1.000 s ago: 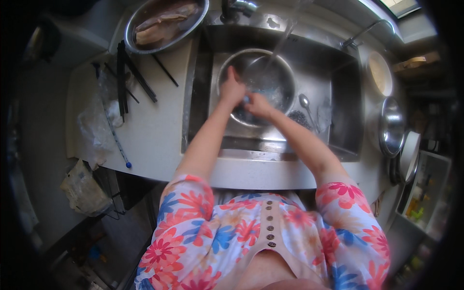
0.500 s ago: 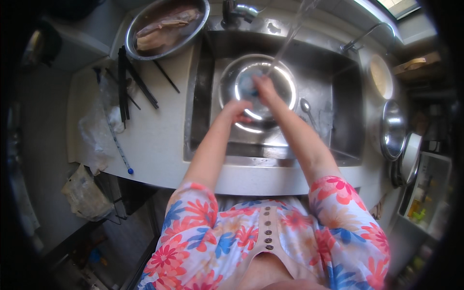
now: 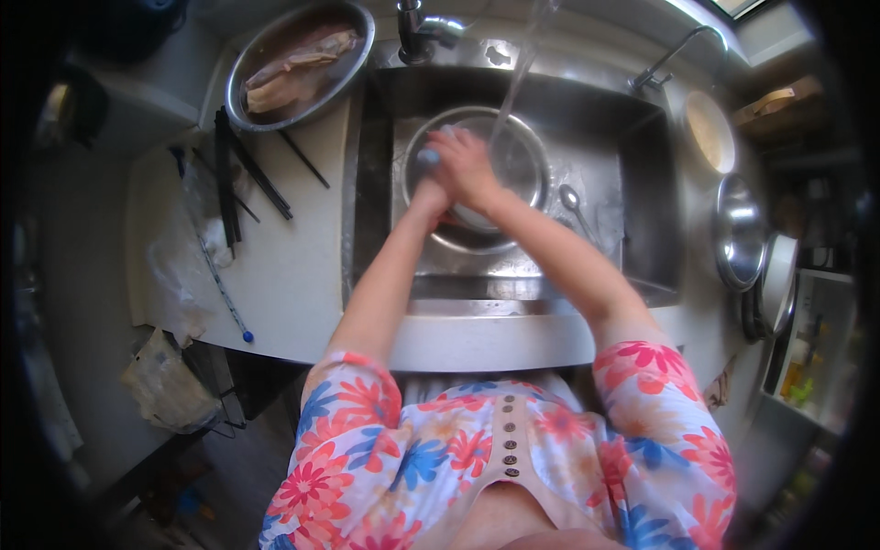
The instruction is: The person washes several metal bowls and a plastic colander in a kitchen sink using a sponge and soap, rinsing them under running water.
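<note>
A round metal basin (image 3: pixel 527 188) sits in the sink (image 3: pixel 587 101), left of its middle. My right hand (image 3: pixel 467 167) is over the basin, its fingers bent round a light-blue, wet-looking cloth (image 3: pixel 428 157). Under it, my left hand (image 3: pixel 434 198) presses up against the right, near the same cloth. Its fingers are mostly hidden by the right hand. A stream of water (image 3: pixel 511 92) falls into the basin just beyond my right hand. To the right of the basin, a metal spoon (image 3: pixel 572 200) lies on the sink floor.
A large metal bowl (image 3: pixel 365 64) with raw meat (image 3: pixel 307 69) in liquid stands at the back left. Black sticks (image 3: pixel 261 179) and clear plastic bags (image 3: pixel 174 252) lie on the left counter (image 3: pixel 293 266). On the right stand a pale bowl (image 3: pixel 709 133) and a metal bowl (image 3: pixel 741 234).
Both hands have come together at the basin's left side, the right over the left, taking the light-blue cloth along. The view has shifted slightly, and water still runs.
</note>
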### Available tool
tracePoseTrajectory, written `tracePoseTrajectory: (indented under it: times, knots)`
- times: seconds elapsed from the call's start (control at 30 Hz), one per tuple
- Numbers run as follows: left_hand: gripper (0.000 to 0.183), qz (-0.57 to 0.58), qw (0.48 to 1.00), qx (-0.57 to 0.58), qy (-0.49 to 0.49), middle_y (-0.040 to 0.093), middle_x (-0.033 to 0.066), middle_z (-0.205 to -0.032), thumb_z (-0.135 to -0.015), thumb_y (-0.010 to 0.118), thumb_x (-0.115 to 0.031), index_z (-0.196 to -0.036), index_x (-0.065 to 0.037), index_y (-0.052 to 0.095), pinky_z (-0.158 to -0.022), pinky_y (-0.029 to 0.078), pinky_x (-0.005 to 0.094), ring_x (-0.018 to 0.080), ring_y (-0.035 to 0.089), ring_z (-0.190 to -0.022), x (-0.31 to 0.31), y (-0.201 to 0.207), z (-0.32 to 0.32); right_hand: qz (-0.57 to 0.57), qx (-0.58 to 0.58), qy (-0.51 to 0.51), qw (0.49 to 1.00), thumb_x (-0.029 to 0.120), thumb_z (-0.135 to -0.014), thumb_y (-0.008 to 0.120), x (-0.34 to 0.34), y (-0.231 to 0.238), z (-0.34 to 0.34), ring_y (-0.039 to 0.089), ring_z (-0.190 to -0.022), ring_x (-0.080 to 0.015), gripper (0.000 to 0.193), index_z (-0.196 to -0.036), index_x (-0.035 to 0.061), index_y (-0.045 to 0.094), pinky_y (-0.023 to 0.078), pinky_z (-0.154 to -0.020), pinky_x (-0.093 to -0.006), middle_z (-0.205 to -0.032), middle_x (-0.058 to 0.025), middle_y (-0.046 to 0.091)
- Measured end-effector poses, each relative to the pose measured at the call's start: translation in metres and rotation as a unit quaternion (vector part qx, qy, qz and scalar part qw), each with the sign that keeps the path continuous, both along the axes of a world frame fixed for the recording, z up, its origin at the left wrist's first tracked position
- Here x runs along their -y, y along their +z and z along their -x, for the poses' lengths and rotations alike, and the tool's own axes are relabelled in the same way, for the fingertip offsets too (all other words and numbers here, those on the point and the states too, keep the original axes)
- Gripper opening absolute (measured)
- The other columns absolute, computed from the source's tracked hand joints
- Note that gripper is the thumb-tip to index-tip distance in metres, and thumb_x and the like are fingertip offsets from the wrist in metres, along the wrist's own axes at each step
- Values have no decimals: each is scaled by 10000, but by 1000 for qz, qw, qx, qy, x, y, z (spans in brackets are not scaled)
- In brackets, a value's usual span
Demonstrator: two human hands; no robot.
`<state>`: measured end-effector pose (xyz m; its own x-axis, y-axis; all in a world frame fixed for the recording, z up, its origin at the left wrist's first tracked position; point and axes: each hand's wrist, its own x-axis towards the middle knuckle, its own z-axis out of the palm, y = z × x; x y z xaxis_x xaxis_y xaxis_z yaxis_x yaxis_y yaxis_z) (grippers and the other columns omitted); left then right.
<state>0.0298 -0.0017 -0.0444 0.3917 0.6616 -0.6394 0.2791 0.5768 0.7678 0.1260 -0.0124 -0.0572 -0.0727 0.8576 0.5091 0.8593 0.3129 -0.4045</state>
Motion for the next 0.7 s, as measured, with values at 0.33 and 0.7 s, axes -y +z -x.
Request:
tracePoseTrajectory:
  times: [0.33,0.7]
  knots:
    - [656,-38,995,64,68,509,166,-992,-635,414,77,-1247,-124,292,-432,537,406,301,592,-648,5,-30,10,212,-12,-213,954,176,-739,524,-17,-38,-89,564,-674,-336,187,-830,29,593,447,-616,-406,-747,-189,589]
    - [292,-474,570,-328,-586,598,84,-886,-650,638,-327,-868,-132,645,-1007,141,495,248,473,-1015,25,13,28,283,-616,-183,712,222,-798,552,41,61,-104,511,-633,-151,189,-846,39,567,407,-542,-272,-726,-51,537]
